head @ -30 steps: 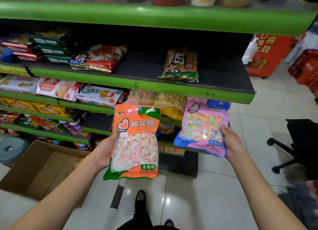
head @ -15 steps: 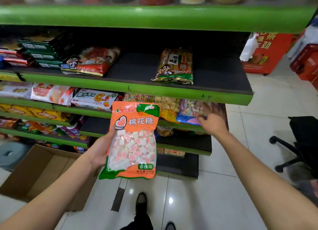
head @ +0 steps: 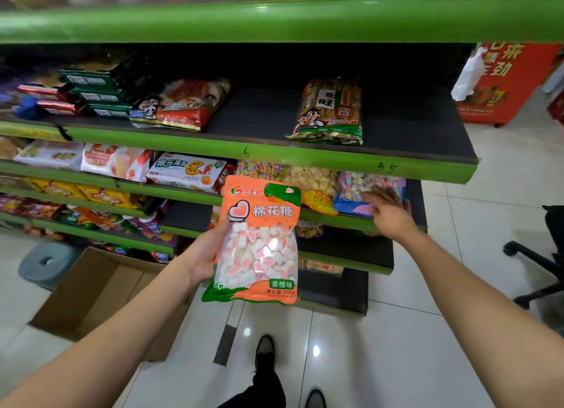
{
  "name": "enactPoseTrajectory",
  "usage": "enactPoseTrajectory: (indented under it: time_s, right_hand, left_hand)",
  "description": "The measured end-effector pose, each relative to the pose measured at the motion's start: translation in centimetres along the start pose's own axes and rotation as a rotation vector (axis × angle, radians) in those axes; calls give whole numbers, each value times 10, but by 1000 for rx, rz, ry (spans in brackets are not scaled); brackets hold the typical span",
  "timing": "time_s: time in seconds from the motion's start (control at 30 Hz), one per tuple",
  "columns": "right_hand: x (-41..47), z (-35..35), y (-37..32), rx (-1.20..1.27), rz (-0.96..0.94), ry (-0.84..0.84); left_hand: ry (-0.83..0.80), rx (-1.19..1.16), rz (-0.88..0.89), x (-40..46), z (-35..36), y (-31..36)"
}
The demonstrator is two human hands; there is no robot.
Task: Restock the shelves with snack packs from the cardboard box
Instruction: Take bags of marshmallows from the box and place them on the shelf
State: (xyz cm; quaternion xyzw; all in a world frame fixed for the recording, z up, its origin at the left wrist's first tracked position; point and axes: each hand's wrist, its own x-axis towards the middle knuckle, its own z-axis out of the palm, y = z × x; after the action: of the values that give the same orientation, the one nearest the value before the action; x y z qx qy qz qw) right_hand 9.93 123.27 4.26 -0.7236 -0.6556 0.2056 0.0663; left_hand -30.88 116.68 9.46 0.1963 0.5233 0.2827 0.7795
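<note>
Here I see the left hand (head: 204,256) gripping an orange pack (head: 259,242) of marshmallows by its left edge, upright, in front of the shelves (head: 274,155) and above the tiled floor. The right hand (head: 389,210) is spread, fingers straight, resting on the blue-pink pack (head: 363,194) that lies on the third shelf down, just beside a yellow pack (head: 314,187). The cardboard box (head: 103,291) sits open on the floor at lower left, beside a grey stool (head: 48,262). A black chair (head: 537,270) stands at right.
</note>
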Motion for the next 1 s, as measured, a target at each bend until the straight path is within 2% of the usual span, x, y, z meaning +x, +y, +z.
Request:
enactPoseTrajectory:
  time_s: [0.1, 0.27, 0.37, 0.47, 0.53, 0.57, 0.67, 0.77, 0.87, 1.0]
  right_hand:
    - [1, -2, -3, -7, 81, -38]
    - [-8, 5, -3, -13, -21, -4]
    - [-15, 0, -5, -38, -8, -32]
    - [-36, 1, -31, -55, -55, 107]
    - [-61, 14, -61, 106, -164, 184]
    - [-76, 23, -79, 267, -171, 120]
    - [-114, 49, -130, 909, 25, -326]
    - [-131, 69, -154, 1389, 213, -584]
    - [-142, 75, -161, 1557, 244, -635]
    - [-149, 80, -162, 1569, 238, -585]
  left_hand:
    - [-20, -21, -6, 0, -4, -4]
    - [1, -44, 9, 0, -9, -6]
    - [7, -55, 20, 1, -6, -6]
    - [-20, -85, 34, 1, 0, -5]
    - [-47, -106, 40, 1, 4, -3]
    - [-50, -115, 46, 2, 5, -3]
    - [-45, -108, 64, 7, 6, 0]
    - [-35, -83, 90, 10, 7, 2]
    - [-54, -94, 86, 9, 3, 2]
    - [-104, -72, 69, 2, -7, -6]
